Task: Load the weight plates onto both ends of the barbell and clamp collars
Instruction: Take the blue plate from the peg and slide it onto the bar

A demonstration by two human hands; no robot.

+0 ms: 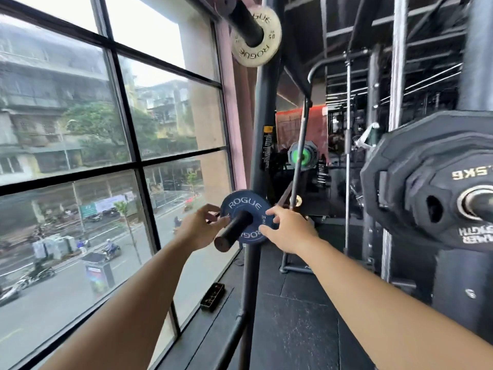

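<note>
A large window point(106, 156) fills the left side, and just right of it the left hand point(198, 228) pinches the left rim of a small blue plate point(246, 206) that sits on a black storage peg point(232, 233) on the rack upright point(262, 145). The right hand point(289, 228) grips the plate's right rim with its fingers curled on it. Farther right, a big black plate point(416, 188) sits on a bar

Gym: rack point(262, 161), wt plates point(432, 180).
</note>
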